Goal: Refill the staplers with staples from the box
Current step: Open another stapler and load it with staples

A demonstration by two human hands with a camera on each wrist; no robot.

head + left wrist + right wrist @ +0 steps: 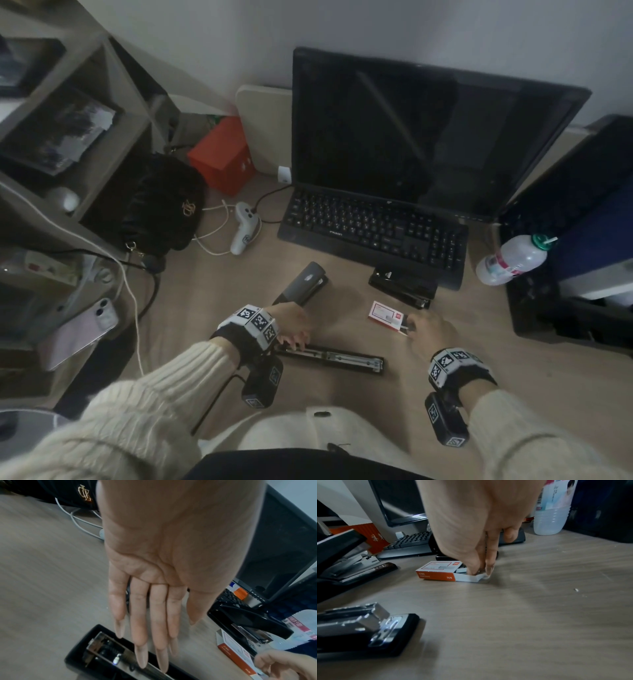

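A black stapler [332,358] lies swung open flat on the desk, its metal staple channel facing up. My left hand [294,341] rests straight fingers [142,649] on the stapler's [109,653] left end. The small red-and-white staple box [385,315] lies to the right with its tray pulled out. In that tray, thumb and forefinger of my right hand [480,570] pinch the staples of the box [440,570]. A grey stapler [305,282] and another black stapler [402,286] lie behind.
A keyboard [373,229] and dark monitor [428,137] stand at the back. A plastic bottle [513,260] is at the right, a black handbag [161,205] and white cables at the left, a phone [82,329] on the left edge.
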